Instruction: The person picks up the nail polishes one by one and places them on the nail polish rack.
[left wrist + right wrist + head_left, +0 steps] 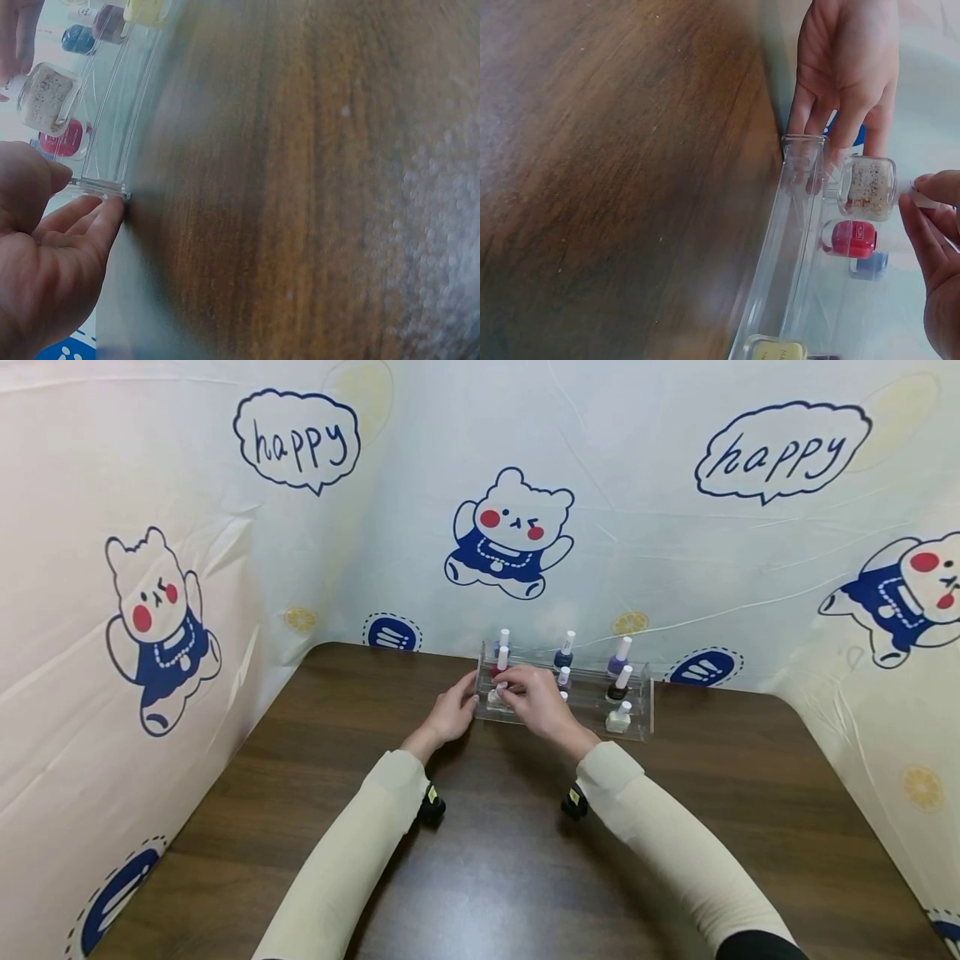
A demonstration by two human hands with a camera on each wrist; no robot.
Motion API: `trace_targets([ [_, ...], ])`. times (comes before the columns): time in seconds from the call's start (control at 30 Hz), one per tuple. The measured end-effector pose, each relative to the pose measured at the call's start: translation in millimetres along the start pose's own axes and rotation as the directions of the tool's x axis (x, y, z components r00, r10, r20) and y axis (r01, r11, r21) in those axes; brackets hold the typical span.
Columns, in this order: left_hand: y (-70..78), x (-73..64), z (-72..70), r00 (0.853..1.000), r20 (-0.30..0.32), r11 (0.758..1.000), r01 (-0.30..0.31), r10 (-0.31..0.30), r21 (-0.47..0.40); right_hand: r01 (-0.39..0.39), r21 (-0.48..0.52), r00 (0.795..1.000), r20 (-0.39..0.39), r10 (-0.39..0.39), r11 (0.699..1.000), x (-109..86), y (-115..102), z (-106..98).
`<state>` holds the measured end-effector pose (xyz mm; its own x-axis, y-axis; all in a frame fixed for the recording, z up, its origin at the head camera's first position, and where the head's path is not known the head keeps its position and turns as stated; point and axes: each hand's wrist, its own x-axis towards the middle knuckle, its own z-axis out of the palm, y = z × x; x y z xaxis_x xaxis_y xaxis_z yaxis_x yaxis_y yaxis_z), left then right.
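Observation:
A clear stepped rack (647, 710) of nail polish bottles stands at the back of the table. My left hand (450, 710) grips its left end panel, thumb on the inner side and fingers outside. With thumb and fingertips, my right hand (536, 697) pinches the white cap of a glittery clear nail polish bottle (868, 187). This bottle is close over the rack's left end, near the left fingers. Just behind it are a red polish bottle (853, 238) and a blue one (870, 264). The right hand partly covers the middle bottles in the head view.
On the rack's right side stand a pale bottle (618, 722), a black bottle (617, 692) and a purple bottle (618, 665). A dark blue bottle (563, 658) stands mid-back. The brown wooden table (495, 877) meets a printed curtain (645, 560) behind the rack.

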<state>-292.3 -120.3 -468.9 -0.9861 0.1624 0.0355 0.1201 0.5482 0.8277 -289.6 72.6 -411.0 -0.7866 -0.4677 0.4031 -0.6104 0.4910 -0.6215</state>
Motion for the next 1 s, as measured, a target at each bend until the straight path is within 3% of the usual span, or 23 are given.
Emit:
trace_targets([
  [0.43, -1.4, 1.8, 0.8, 1.0, -0.003, 1.0, 0.002, -0.002, 0.002, -0.031, -0.04, 0.999, -0.04, 0.029, 0.999, 6.0, 4.8, 7.0],
  [1.0, -1.8, 2.1, 1.1, 1.0, -0.012, 1.0, -0.006, 0.006, 0.008, -0.089, -0.059, 0.996, -0.028, 0.087, 0.994, 8.0, 14.9, 17.0],
])
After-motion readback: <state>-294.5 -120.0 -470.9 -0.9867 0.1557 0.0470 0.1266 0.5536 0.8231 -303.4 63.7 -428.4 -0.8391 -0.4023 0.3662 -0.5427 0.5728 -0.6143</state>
